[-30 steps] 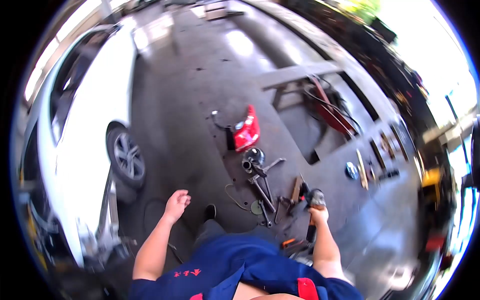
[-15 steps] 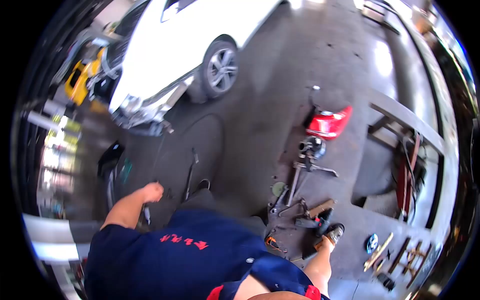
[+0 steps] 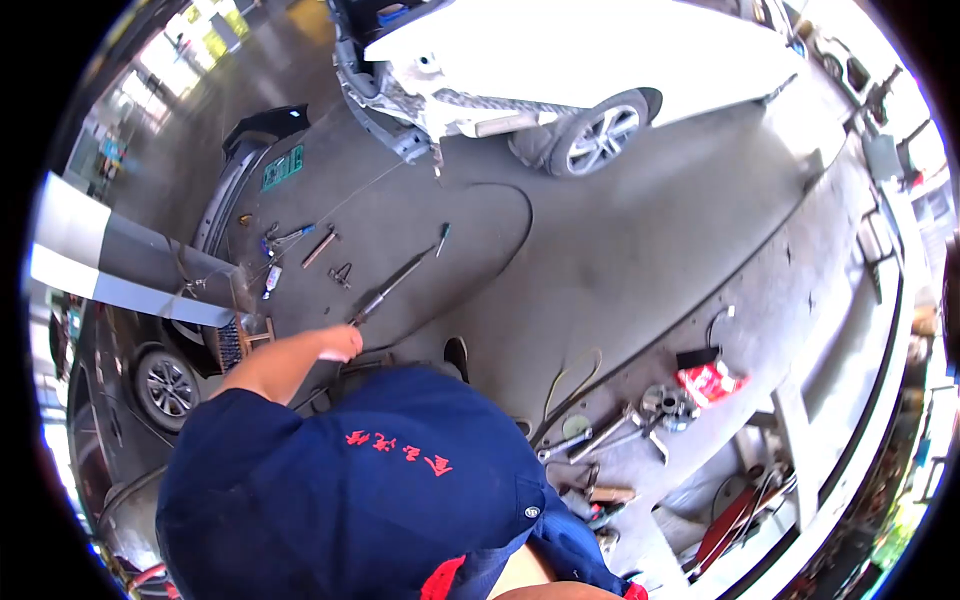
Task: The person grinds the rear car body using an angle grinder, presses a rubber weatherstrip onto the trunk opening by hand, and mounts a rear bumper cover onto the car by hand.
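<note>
- Left hand [image 3: 343, 344]: reached out low over the floor, at the near end of a long metal rod [image 3: 375, 302]. Fingers look loosely curled; hand blurred, so can't tell how far they're open, whether they touch the rod or have hold of anything.
- Right hand: out of view; can't tell its fingers or grip.
- Rod: lies slantwise on the floor, far end near a small green-tipped tool; black hose [image 3: 531, 222] loops round on the far side.
- White car [image 3: 600, 50]: stripped end has a dark open cavity, a blue item [image 3: 392, 14] inside at its edge; rest of contents too dark to tell.
- Steel frame [image 3: 795, 450], lower right: its open bay contains a red bar [image 3: 725, 530], set slantwise, with black cables beside it.
- Wooden slatted piece [image 3: 262, 335] near the striped pillar: can't tell if it's a box.
- Floor beyond the hand, loose: brown-handled hammer [image 3: 320, 247], blue-handled tool [image 3: 292, 236], white bottle [image 3: 272, 282] lying tilted, contents can't be told.
- Steel platform, right: red lamp [image 3: 712, 383] just beside a round metal part [image 3: 668, 402]; wooden block [image 3: 610, 494] nearer the person.
</note>
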A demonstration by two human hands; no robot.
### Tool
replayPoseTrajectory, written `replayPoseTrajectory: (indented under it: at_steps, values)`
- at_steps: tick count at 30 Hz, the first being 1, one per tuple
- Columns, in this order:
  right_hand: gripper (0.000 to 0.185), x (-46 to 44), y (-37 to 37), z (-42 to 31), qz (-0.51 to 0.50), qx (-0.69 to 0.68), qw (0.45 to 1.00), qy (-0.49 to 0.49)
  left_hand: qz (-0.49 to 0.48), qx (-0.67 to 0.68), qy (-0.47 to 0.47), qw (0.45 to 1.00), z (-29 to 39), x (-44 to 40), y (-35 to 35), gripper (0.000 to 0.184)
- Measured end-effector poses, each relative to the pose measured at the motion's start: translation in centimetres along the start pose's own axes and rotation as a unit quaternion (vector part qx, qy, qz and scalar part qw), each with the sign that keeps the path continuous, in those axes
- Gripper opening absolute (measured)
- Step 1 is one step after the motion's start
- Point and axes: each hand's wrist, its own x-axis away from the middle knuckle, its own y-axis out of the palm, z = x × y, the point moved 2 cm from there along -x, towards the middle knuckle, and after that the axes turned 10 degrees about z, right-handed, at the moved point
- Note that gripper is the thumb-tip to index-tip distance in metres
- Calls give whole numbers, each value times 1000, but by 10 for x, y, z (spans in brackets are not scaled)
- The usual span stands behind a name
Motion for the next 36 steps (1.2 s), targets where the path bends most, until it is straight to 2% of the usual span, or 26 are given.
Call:
replayPoseTrajectory:
  at_steps: [2, 3, 5, 6, 8, 9, 10, 11, 12, 14, 16, 18, 19, 20, 21, 23, 24, 25, 26, 27, 29, 30, 32, 34, 36]
  values:
    - [25, 19, 38, -57, -35, 17, 999, -26, 47, -77, 45, 995, -30, -12, 1, 14]
    - [23, 26, 60, -87, -52, 33, 997, -41, 55, -53, 48, 996, -41, -24, -9, 14]
    - [20, 34, 106, -148, -85, 75, 991, -70, 63, -138, 133, 979, -63, -45, -17, 20]
    - [18, 37, 130, -174, -102, 104, 986, -84, 65, -109, 125, 984, -68, -49, -19, 20]
    - [15, 38, 191, -219, -141, 159, 972, -102, 186, -95, 51, 977, -73, -55, -43, 22]
    - [14, 32, 219, -242, -156, 183, 965, -106, 191, -84, 38, 977, -83, -52, -51, 22]
    - [14, 24, 245, -266, -165, 210, 958, -105, 276, -10, 48, 960, -90, -49, -52, 21]
    - [11, 120, 270, -330, -174, 169, 961, -131, 357, 64, 60, 930, -98, -47, -53, 21]
    - [12, 147, 291, -366, -134, 217, 951, -176, 294, 76, 41, 952, -104, -46, -59, 21]
    - [24, 168, 334, -431, -153, 222, 933, -237, 254, 107, 30, 961, -134, -56, -55, 21]
    - [26, 206, 382, -484, -120, 296, 913, -255, 299, 182, -9, 937, -156, -48, -42, 21]
    - [23, 219, 432, -522, -110, 377, 875, -283, 293, 196, -88, 932, -198, -56, -16, 22]
    - [20, 222, 460, -540, -110, 443, 842, -287, 282, 301, -145, 899, -209, -52, -4, 21]
    - [19, 238, 489, -551, -91, 461, 834, -289, 265, 403, -203, 852, -215, -44, 9, 21]
    - [16, 216, 516, -565, -112, 495, 811, -291, 258, 402, -217, 851, -216, -29, 20, 21]
    - [12, 250, 577, -577, -114, 490, 793, -343, 236, 469, -286, 802, -211, -8, 16, 16]
    - [12, 252, 619, -594, -131, 504, 797, -305, 232, 509, -320, 765, -204, -2, 13, 14]
    - [12, 243, 648, -597, -142, 528, 798, -254, 193, 545, -284, 765, -201, 8, 5, 11]
    - [12, 232, 681, -600, -178, 550, 776, -253, 146, 580, -252, 761, -196, 22, -7, 11]
    - [12, 223, 723, -608, -212, 565, 755, -257, 194, 600, -266, 729, -173, 28, -22, 10]
    - [22, 236, 792, -614, -233, 616, 620, -427, 277, 634, -262, 672, -165, 5, -66, 13]
    - [22, 257, 805, -611, -231, 629, 610, -423, 302, 655, -259, 643, -167, -1, -70, 15]
    - [30, 353, 852, -604, -335, 512, 678, -407, 328, 659, -269, 622, -153, -18, -105, 16]
    - [34, 392, 881, -605, -366, 512, 655, -417, 344, 660, -286, 603, -161, -39, -125, 18]
    - [37, 406, 912, -610, -397, 517, 630, -421, 264, 708, -202, 623, -186, -76, -136, 20]
